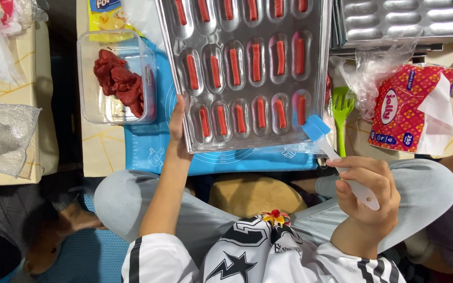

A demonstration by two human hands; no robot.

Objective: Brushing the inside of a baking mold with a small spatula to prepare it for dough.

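A shiny metal baking tray [247, 105] with rows of oval moulds lies on a blue silicone mat [148, 147]; most moulds hold a red strip of dough. My left hand [177, 119] grips the tray's near left edge, thumb on the rim. My right hand [370, 186] is shut on a brush with a clear handle and a blue silicone head [316, 127], which touches the tray's near right corner. A clear plastic box [116, 78] left of the tray holds a lump of red dough [119, 81].
A green plastic fork [342, 112] lies right of the tray, beside a red tissue pack [410, 107] and crumpled clear plastic [373, 68]. Another empty metal mould tray [405, 21] sits at the back right. A yellow packet [103, 15] lies behind the box. My knees frame the low table's front edge.
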